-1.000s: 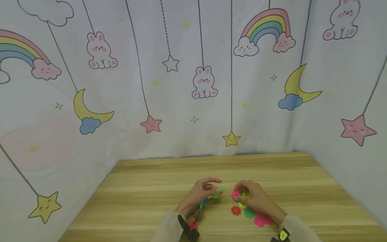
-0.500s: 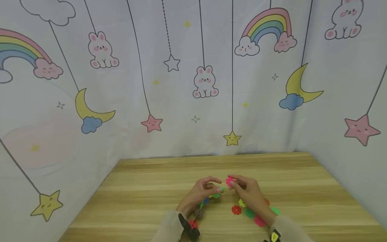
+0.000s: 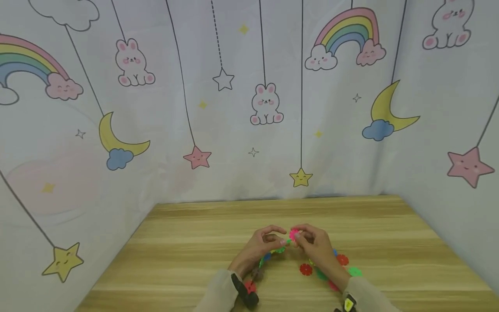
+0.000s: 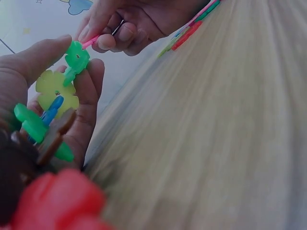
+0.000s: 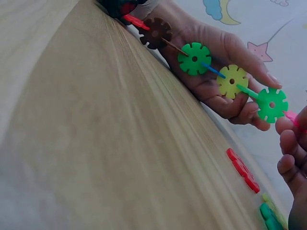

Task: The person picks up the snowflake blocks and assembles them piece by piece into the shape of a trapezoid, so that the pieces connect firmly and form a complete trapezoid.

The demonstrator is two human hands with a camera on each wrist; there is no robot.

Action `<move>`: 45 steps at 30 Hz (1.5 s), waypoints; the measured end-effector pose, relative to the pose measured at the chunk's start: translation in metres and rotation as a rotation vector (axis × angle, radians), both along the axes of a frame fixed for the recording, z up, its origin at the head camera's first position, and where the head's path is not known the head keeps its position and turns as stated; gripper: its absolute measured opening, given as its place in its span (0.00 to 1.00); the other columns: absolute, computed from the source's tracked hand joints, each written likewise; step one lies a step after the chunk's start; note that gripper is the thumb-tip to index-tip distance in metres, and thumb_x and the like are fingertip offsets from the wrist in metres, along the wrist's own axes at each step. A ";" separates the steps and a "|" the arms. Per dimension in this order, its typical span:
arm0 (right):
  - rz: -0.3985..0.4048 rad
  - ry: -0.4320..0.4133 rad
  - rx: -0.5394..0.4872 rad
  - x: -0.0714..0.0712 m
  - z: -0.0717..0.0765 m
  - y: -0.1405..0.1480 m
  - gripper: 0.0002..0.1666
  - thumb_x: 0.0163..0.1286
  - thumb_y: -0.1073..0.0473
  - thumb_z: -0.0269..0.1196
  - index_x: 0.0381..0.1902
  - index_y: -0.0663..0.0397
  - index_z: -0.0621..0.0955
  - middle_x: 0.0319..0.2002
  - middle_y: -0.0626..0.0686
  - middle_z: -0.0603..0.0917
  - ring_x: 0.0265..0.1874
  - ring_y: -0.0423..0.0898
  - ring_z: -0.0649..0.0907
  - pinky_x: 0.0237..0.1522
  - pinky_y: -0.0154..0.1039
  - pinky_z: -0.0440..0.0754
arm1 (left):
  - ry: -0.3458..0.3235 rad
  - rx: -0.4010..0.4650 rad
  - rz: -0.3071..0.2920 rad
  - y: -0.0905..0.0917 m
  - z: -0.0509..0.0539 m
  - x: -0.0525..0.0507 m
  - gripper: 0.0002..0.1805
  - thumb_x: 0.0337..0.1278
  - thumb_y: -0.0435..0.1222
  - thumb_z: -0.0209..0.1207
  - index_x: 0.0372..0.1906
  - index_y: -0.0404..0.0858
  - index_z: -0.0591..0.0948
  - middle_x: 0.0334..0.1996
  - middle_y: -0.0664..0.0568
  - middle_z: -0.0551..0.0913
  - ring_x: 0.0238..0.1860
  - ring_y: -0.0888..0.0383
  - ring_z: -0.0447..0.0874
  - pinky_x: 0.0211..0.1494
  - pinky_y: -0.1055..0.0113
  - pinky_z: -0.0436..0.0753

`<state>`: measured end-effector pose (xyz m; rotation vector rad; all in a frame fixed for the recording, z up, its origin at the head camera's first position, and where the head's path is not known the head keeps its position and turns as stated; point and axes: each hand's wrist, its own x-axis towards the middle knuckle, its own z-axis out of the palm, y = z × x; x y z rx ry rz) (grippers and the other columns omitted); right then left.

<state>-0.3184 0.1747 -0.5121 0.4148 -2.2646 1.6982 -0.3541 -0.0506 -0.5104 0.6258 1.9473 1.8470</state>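
My left hand pinches the green end disc of a chain of notched plastic flower discs. Further along that chain, a yellow disc, a green disc and a brown disc run back over the palm toward the wrist, with red pieces at its near end. Between finger and thumb, my right hand holds a pink notched disc. The pink disc's edge meets the green end disc's rim; how deep it sits in a notch cannot be told.
Loose discs lie on the wooden table under and beside the right forearm: a red disc, another red disc, a light green disc and partly hidden ones. A printed cloth hangs behind the table.
My right hand has picked the pink disc up from among the loose discs and moved left and away from me to the chain's end. The left hand has stayed nearly still.
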 end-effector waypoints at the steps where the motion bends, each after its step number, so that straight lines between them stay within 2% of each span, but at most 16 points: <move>1: 0.015 0.007 0.000 0.000 0.000 0.000 0.10 0.76 0.66 0.65 0.52 0.61 0.87 0.24 0.59 0.87 0.19 0.41 0.80 0.24 0.33 0.78 | 0.001 0.006 0.000 0.000 0.000 0.000 0.23 0.72 0.38 0.68 0.67 0.38 0.81 0.41 0.57 0.92 0.43 0.63 0.88 0.54 0.65 0.81; 6: 0.071 0.006 -0.010 -0.002 0.000 0.001 0.10 0.76 0.66 0.65 0.52 0.62 0.86 0.25 0.64 0.88 0.19 0.39 0.82 0.26 0.34 0.81 | 0.007 0.024 0.009 0.000 0.001 -0.001 0.23 0.72 0.37 0.67 0.67 0.38 0.81 0.38 0.61 0.92 0.41 0.64 0.87 0.52 0.66 0.81; 13: 0.155 -0.058 -0.096 -0.003 0.000 0.000 0.10 0.77 0.67 0.64 0.50 0.70 0.84 0.30 0.70 0.89 0.21 0.39 0.86 0.28 0.36 0.87 | 0.003 0.009 0.023 -0.001 0.000 -0.002 0.24 0.72 0.41 0.69 0.67 0.38 0.80 0.39 0.61 0.91 0.41 0.64 0.86 0.48 0.68 0.79; 20: 0.243 -0.096 -0.140 -0.002 0.000 0.003 0.13 0.78 0.67 0.63 0.52 0.76 0.81 0.31 0.66 0.91 0.24 0.39 0.88 0.29 0.35 0.88 | 0.026 0.025 0.000 0.000 -0.003 -0.001 0.26 0.73 0.38 0.67 0.68 0.31 0.76 0.37 0.62 0.90 0.39 0.65 0.85 0.47 0.69 0.79; 25: 0.306 -0.104 -0.135 -0.002 -0.003 0.008 0.16 0.80 0.65 0.63 0.54 0.77 0.80 0.33 0.67 0.91 0.26 0.38 0.89 0.30 0.34 0.89 | 0.038 0.004 -0.019 0.002 -0.003 0.001 0.24 0.74 0.36 0.66 0.68 0.32 0.76 0.34 0.65 0.89 0.41 0.64 0.84 0.51 0.66 0.79; 28: 0.317 -0.077 -0.120 -0.002 -0.005 0.009 0.18 0.81 0.63 0.63 0.56 0.77 0.81 0.33 0.70 0.90 0.26 0.37 0.89 0.30 0.35 0.89 | 0.019 0.005 -0.019 0.002 -0.003 0.001 0.24 0.74 0.37 0.65 0.69 0.35 0.76 0.36 0.64 0.89 0.43 0.64 0.84 0.54 0.66 0.80; 31: 0.319 -0.038 -0.083 0.000 -0.007 0.008 0.19 0.82 0.63 0.61 0.60 0.76 0.80 0.33 0.71 0.89 0.26 0.37 0.88 0.30 0.38 0.90 | 0.003 0.011 -0.021 0.002 -0.003 0.001 0.25 0.76 0.40 0.64 0.71 0.38 0.76 0.44 0.59 0.92 0.48 0.63 0.87 0.58 0.67 0.80; 35: 0.328 -0.015 -0.046 0.002 -0.008 0.005 0.22 0.83 0.64 0.60 0.67 0.73 0.77 0.32 0.70 0.89 0.25 0.39 0.88 0.30 0.41 0.90 | 0.020 0.022 -0.013 0.000 -0.001 -0.001 0.24 0.78 0.41 0.61 0.72 0.38 0.77 0.54 0.52 0.92 0.54 0.62 0.89 0.63 0.66 0.81; 40: 0.338 -0.032 -0.050 0.002 -0.007 0.004 0.26 0.82 0.63 0.62 0.72 0.65 0.72 0.29 0.66 0.89 0.23 0.43 0.88 0.29 0.42 0.89 | 0.026 0.015 -0.025 -0.005 0.001 -0.002 0.22 0.79 0.41 0.60 0.71 0.39 0.78 0.50 0.58 0.94 0.54 0.63 0.89 0.67 0.64 0.80; 45: 0.320 0.014 -0.069 -0.001 -0.007 0.007 0.23 0.80 0.69 0.61 0.68 0.72 0.70 0.24 0.69 0.85 0.18 0.43 0.85 0.20 0.40 0.85 | -0.027 0.027 -0.051 -0.007 0.002 -0.002 0.23 0.81 0.43 0.57 0.71 0.38 0.78 0.51 0.59 0.93 0.55 0.62 0.89 0.72 0.56 0.78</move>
